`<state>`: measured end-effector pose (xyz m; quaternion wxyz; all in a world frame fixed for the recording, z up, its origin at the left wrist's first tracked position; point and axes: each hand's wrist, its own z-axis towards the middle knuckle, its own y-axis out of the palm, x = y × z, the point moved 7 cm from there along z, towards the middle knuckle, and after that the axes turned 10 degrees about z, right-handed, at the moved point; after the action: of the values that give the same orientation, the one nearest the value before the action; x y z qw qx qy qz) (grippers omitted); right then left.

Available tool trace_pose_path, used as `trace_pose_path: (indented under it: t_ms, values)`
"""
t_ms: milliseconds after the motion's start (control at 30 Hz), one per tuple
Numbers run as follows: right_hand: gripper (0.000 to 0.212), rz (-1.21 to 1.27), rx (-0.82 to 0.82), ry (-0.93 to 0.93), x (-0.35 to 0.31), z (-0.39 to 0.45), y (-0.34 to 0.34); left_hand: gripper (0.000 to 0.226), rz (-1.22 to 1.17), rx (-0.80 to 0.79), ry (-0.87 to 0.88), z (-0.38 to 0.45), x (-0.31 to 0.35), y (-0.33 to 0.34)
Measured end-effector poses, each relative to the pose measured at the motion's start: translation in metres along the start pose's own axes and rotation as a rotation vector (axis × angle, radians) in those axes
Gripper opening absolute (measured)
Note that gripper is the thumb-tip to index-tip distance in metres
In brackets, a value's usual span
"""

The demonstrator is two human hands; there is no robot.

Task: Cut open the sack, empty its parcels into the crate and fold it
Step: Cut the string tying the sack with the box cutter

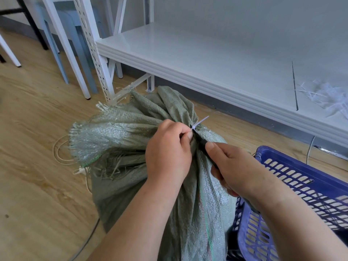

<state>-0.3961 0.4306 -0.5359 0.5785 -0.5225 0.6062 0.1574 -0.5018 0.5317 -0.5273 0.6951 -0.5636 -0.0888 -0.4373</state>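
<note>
Two hands work the tied sack (131, 140) neck: left hand (167, 147) pinches it, right hand (235, 168) grips a dark cutter (202, 146) at the zip tie (200, 122), which likely needs severing next.

White metal shelf (216, 59), wood floor (33, 166), perhaps shredded paper (327, 95) on it

Right hand (231, 166) hides most of the dark tool (202, 145).

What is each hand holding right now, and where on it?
The left hand grips the sack at its gathered neck, just below the white tie. The right hand holds a dark cutting tool by its handle, tip at the tie.
</note>
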Motion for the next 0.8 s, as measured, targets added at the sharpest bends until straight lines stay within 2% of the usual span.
trace_pose_path:
  t_ms: [367,500,700,800]
  values:
    - [0.042,0.001,-0.031,-0.064,-0.013,-0.017,-0.004,0.01,0.032,-0.007,-0.079,0.004,-0.016,-0.003]
    - [0.043,-0.034,0.059,-0.164,-0.036,-0.014,-0.021,0.009,0.004,0.007,-0.044,0.004,-0.012,-0.006]
    - [0.032,0.008,0.105,-0.194,-0.018,0.001,-0.015,0.008,-0.147,0.082,-0.007,0.005,-0.014,-0.01]
    - [0.021,-0.08,0.285,-0.237,-0.017,0.009,-0.024,0.011,-0.238,0.071,-0.011,0.007,-0.018,-0.01]
